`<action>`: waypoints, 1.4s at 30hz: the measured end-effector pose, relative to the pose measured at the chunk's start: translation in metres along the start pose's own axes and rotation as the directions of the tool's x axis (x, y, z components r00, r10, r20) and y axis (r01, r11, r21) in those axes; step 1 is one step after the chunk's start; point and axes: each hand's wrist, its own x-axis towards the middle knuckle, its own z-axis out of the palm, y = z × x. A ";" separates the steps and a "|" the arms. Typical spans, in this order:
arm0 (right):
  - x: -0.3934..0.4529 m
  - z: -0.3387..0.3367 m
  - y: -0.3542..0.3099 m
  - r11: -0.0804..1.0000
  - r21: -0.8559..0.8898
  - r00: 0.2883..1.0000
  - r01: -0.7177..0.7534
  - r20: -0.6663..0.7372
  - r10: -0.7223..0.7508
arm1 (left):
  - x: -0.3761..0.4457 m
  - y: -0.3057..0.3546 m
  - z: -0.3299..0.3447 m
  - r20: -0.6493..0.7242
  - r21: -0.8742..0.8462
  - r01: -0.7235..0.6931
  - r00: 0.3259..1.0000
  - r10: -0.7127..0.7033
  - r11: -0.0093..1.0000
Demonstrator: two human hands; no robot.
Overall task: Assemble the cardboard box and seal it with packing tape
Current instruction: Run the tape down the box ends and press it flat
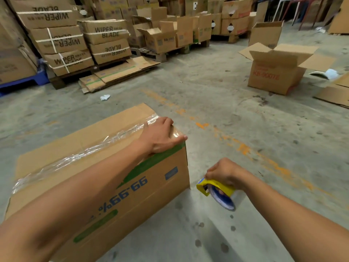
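A brown cardboard box [79, 148] with green and blue print lies on the concrete floor, its flaps folded down. A strip of clear packing tape [79, 154] runs wrinkled along the top seam. My left hand [160, 137] presses flat on the box's far right top corner, fingers over the edge. To the right of the box, low over the floor, my right hand [224, 173] grips a yellow tape dispenser [217, 190] with a roll of clear tape.
An open empty box [277, 76] with red print stands at the right. Stacks of "WIPER BLADE" cartons [62, 40] on pallets fill the back left. Flattened cardboard [117, 72] lies before them and more at the far right [336, 91]. Orange marks cross the floor.
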 end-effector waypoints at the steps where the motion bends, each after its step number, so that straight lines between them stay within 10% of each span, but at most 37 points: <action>1: 0.003 -0.001 -0.005 1.000 0.011 1.000 0.014 -0.009 -0.014 | -0.001 0.004 0.002 -0.014 0.005 0.010 1.000 -0.009 1.000; 17: 0.010 -0.013 -0.009 0.998 0.057 1.000 0.011 0.019 -0.012 | -0.010 0.023 0.014 -0.207 -0.147 -0.258 0.952 0.225 0.955; 32: 0.012 -0.031 -0.024 0.992 0.108 0.998 0.059 -0.040 -0.055 | 0.006 0.042 0.020 -0.166 -0.266 0.055 0.981 -0.102 0.962; 42: 0.029 -0.036 -0.042 0.959 0.251 0.976 0.135 -0.200 -0.085 | 0.032 -0.016 -0.020 -0.016 -0.112 -0.276 0.961 0.276 0.955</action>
